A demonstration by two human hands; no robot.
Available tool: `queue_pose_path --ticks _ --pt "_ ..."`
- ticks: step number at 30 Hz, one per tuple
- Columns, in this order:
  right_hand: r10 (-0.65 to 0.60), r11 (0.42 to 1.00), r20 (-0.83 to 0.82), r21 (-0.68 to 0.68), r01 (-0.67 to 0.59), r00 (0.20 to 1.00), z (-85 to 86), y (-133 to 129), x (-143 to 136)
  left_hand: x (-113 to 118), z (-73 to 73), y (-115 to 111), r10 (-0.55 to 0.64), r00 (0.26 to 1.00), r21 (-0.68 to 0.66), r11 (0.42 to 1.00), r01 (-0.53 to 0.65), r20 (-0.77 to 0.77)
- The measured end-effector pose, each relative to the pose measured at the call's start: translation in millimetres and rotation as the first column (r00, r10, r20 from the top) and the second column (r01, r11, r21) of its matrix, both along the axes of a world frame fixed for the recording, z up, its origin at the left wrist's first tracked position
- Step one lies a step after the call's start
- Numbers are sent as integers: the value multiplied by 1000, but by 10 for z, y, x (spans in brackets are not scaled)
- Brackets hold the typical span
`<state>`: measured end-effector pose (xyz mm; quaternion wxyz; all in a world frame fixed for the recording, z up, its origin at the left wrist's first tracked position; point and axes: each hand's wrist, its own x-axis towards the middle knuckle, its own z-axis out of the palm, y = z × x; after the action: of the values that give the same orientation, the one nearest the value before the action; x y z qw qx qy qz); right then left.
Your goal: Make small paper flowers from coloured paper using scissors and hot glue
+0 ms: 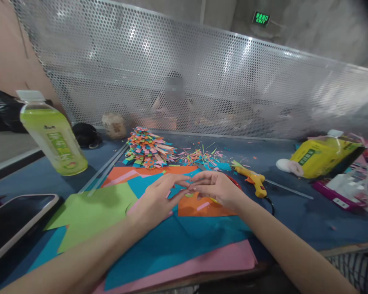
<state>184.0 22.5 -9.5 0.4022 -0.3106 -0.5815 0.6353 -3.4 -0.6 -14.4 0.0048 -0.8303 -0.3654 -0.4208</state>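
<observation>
My left hand (158, 196) and my right hand (217, 188) meet at their fingertips over the paper sheets. Both are closed in a pinch; whatever sits between the fingers is too small to make out. Under them lie coloured sheets: a green sheet (95, 210), a blue sheet (184, 241), an orange sheet (190, 209) and pink paper (227, 259) along the front. A red and yellow handle (235, 182), perhaps of scissors, is mostly hidden by my right hand. Behind my hands stands a cone of layered paper strips (149, 151).
Paper scraps (202, 157) lie beside the cone. A yellow glue gun (253, 179) and clear glue stick (290, 190) are right. Left are a green drink bottle (53, 139), glue sticks (106, 167) and a phone (15, 224). A perforated metal screen (116, 73) closes the back.
</observation>
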Motion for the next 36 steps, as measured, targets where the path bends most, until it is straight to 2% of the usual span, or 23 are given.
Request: queue_pose_path --ticks 7,13,18,23,30,36 --pt "5 996 -32 -92 -8 999 77 -49 22 -20 5 17 8 999 33 999 -10 40" --pt "85 978 -118 -181 -105 989 107 -51 33 -16 16 11 30 999 105 994 -34 35" --pt "66 972 -150 -212 -97 986 114 -45 26 -32 19 14 10 1000 207 978 -9 -5" --pt "23 963 -163 -263 -66 986 130 -54 25 -35 29 32 3 999 245 969 6 -36" --pt "73 965 -222 -230 -125 972 124 -82 26 -16 43 23 60 998 221 974 -58 -4" --pt "70 974 -240 -193 -118 968 98 -54 25 -27 29 3 129 985 69 988 -137 116"
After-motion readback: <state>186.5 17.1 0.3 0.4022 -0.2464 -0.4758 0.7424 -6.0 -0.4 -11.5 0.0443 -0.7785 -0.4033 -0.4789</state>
